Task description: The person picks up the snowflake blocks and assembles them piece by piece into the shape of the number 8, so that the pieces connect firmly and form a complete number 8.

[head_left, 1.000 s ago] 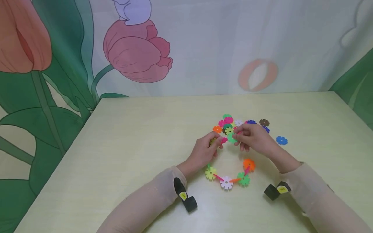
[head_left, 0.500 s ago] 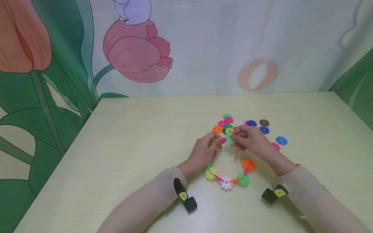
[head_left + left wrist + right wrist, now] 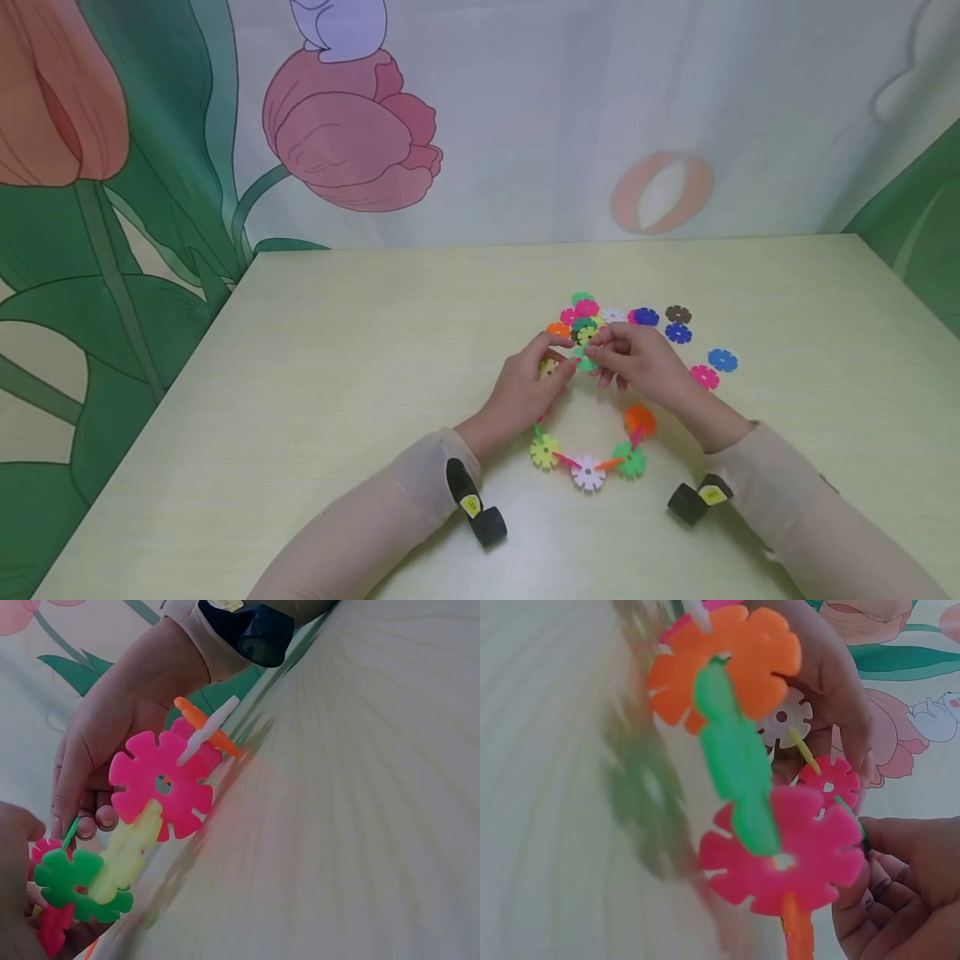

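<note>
Interlocking plastic flower-shaped discs are linked in a chain that curves below the hands in the head view. A yellow disc [image 3: 545, 452], a white disc [image 3: 588, 473], a green disc [image 3: 629, 459] and an orange disc [image 3: 640, 421] show in it. My left hand [image 3: 521, 385] pinches a pink disc [image 3: 829, 782] at the chain's end. Between the thumb and fingers of my right hand [image 3: 641, 360] is a light green disc [image 3: 583, 360], seen edge-on in the right wrist view. Its edge meets the pink disc; how far they are slotted together is hidden by fingers.
Loose flower discs lie piled beyond the hands, among them a pink disc [image 3: 587, 307] and a dark blue disc [image 3: 646, 317]. To the right are a brown disc [image 3: 678, 314] and a light blue disc [image 3: 722, 360]. A printed curtain [image 3: 525, 125] stands behind the table [image 3: 375, 333].
My right hand has shifted slightly left with the light green disc, bringing it to the pink disc. A loose pink disc has come into view beside the right wrist.
</note>
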The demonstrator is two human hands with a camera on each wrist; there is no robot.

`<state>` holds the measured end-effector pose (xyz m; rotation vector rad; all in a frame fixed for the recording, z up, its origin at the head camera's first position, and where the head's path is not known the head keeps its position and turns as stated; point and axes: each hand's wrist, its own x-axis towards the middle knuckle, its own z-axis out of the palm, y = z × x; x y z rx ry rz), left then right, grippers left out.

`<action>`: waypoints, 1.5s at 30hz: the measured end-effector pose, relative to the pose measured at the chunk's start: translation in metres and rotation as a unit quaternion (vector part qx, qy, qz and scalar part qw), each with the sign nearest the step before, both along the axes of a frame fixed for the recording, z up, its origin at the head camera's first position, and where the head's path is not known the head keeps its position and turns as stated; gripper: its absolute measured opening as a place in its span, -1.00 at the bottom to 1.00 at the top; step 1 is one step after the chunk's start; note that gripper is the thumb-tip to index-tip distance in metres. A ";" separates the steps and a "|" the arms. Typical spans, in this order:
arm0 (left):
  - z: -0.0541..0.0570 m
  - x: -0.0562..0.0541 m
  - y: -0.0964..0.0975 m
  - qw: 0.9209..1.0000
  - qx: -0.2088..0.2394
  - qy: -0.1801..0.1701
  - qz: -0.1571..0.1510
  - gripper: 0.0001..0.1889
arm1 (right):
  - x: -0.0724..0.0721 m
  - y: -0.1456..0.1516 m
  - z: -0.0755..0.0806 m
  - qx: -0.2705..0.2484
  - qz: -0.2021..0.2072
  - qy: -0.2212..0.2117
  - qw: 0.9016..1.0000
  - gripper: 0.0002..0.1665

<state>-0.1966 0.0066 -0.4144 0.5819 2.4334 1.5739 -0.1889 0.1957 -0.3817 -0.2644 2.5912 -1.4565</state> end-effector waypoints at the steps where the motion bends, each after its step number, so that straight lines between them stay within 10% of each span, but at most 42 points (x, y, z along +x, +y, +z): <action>1: 0.000 0.000 -0.001 1.000 -0.001 0.002 -0.004 -0.67 | 0.000 0.000 0.000 -0.001 0.001 0.000 1.000 -0.76; 19: 0.003 -0.002 0.000 0.995 -0.078 0.062 0.024 -0.59 | -0.001 0.010 0.007 0.084 -0.010 0.035 0.996 -0.72; 45: 0.003 0.000 -0.001 0.993 -0.094 0.062 0.042 -0.61 | -0.040 0.073 0.014 0.280 -0.067 0.026 0.957 -0.64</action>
